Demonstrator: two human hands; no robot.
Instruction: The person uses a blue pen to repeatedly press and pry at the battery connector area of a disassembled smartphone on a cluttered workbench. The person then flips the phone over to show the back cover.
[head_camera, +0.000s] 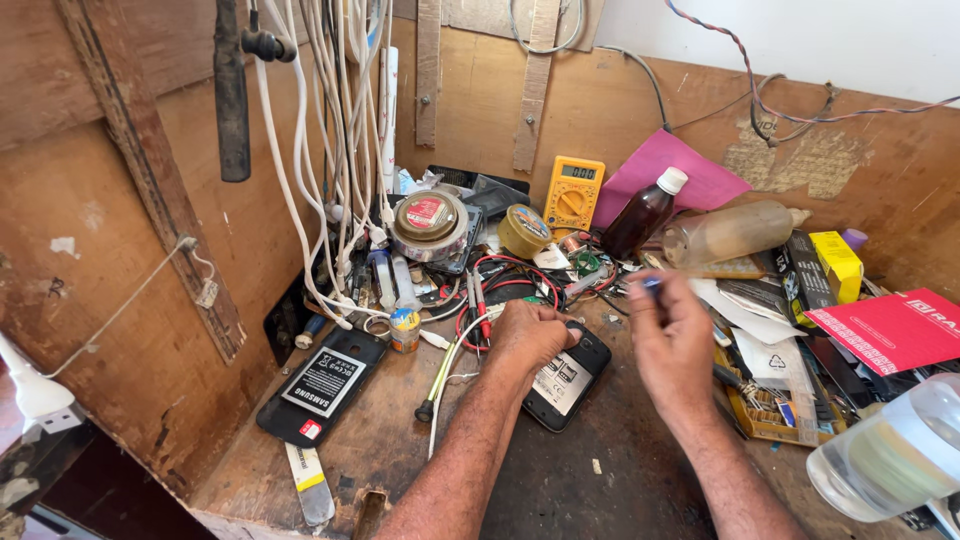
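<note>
An opened black phone (565, 380) lies back-up on the wooden bench, its inner label showing. My left hand (530, 335) rests on its upper left edge and holds it down. To the right, my right hand (672, 340) hovers just above the bench, pinching a thin tool with a blue tip (652, 284) between thumb and fingers. That hand is apart from the phone.
A second opened phone (322, 385) lies left. Behind are a yellow multimeter (573, 193), a brown bottle (645, 215), a clear bottle (730, 232), tape rolls (430, 225), red and black probe leads (478, 300) and hanging white cables (330, 150). A glass jar (895, 450) and red booklet (890, 328) sit right.
</note>
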